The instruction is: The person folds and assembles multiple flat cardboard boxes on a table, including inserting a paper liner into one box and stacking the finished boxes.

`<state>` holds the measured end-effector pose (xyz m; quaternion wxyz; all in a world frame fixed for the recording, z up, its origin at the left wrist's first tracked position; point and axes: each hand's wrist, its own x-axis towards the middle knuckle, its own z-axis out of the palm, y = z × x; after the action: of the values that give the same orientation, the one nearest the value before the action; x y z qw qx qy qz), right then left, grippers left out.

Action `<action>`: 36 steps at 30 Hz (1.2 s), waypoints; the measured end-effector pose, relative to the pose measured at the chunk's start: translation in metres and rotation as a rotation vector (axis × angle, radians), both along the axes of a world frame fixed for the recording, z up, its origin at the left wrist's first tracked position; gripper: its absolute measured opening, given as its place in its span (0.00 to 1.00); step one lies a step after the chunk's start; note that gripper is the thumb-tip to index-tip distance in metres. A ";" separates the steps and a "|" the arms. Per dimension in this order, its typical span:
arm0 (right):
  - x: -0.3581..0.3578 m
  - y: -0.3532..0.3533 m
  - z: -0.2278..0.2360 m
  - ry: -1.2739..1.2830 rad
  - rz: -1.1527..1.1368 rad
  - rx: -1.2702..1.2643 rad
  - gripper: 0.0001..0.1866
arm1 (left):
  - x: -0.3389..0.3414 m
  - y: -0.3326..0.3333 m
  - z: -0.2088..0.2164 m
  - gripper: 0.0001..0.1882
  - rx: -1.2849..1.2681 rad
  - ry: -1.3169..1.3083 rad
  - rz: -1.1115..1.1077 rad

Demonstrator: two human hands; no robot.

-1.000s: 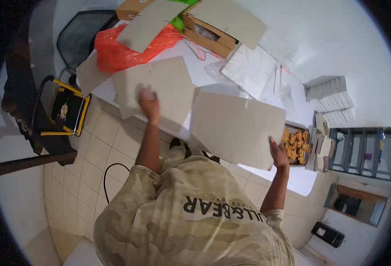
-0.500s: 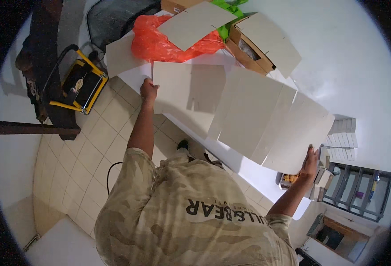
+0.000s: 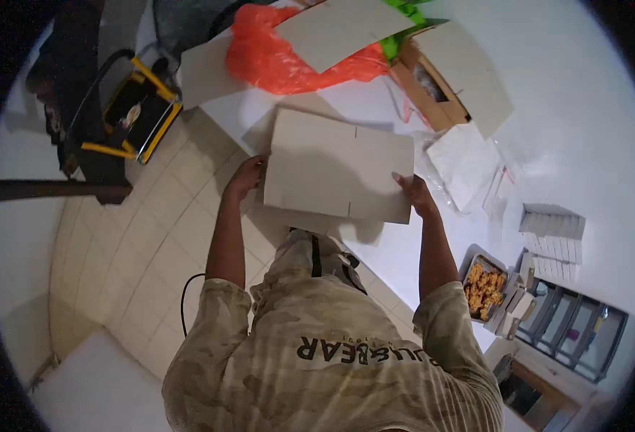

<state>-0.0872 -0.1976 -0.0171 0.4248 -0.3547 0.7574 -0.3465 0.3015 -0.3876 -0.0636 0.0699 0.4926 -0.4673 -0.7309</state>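
Note:
A flat, pale grey cardboard piece (image 3: 332, 169) is between my hands over the white table (image 3: 436, 241). It is folded over and has short slits at its far and near edges. At its left edge is my left hand (image 3: 245, 178), fingers closed round the side and partly hidden. My right hand (image 3: 416, 194) grips the right edge, with its thumb on top and its other fingers out of sight underneath. Another pale board (image 3: 366, 232) shows below the near edge, in shadow.
Beyond the cardboard lie a red plastic bag (image 3: 260, 61), a loose cardboard sheet (image 3: 346, 30) and an open brown box (image 3: 432, 101). A white packet (image 3: 465, 162) is at the right, near a tray of fried food (image 3: 484, 289) and stacked white boxes (image 3: 553, 234). A yellow-black folding stool (image 3: 141, 108) stands left.
The wide, unfolded cardboard has been folded into a smaller rectangle. My right hand has come left and inward; my left hand has shifted slightly nearer. The food tray and white packet are now uncovered.

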 end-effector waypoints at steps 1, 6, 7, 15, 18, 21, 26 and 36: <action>0.002 -0.004 -0.012 -0.024 0.022 0.014 0.24 | 0.005 0.009 -0.008 0.23 0.014 -0.024 0.022; 0.028 0.010 -0.052 0.140 0.086 0.071 0.27 | -0.005 0.032 0.048 0.31 -0.083 0.014 0.220; 0.027 0.014 -0.048 0.201 0.080 0.008 0.29 | -0.015 0.031 0.068 0.32 -0.104 -0.079 0.068; 0.031 0.071 -0.007 -0.153 -0.466 -0.020 0.44 | -0.052 0.040 0.040 0.22 -0.462 0.290 0.089; 0.013 0.103 0.045 -0.290 -0.492 -0.085 0.41 | -0.077 0.045 0.033 0.16 -0.350 0.569 0.018; -0.004 0.156 0.069 -0.210 -0.537 -0.425 0.26 | -0.125 0.050 0.050 0.07 -0.534 0.586 -0.188; 0.005 0.239 0.104 0.022 -0.593 -0.421 0.19 | -0.177 0.077 0.070 0.04 -0.378 0.609 -0.313; 0.026 0.284 0.040 0.012 -0.720 -0.530 0.31 | -0.219 0.139 0.081 0.18 -0.759 0.578 -0.570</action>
<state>-0.0609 0.0866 0.0231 0.1672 -0.1669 0.7201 -0.6524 0.0829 -0.2490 0.0173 0.1675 0.0661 -0.7744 -0.6066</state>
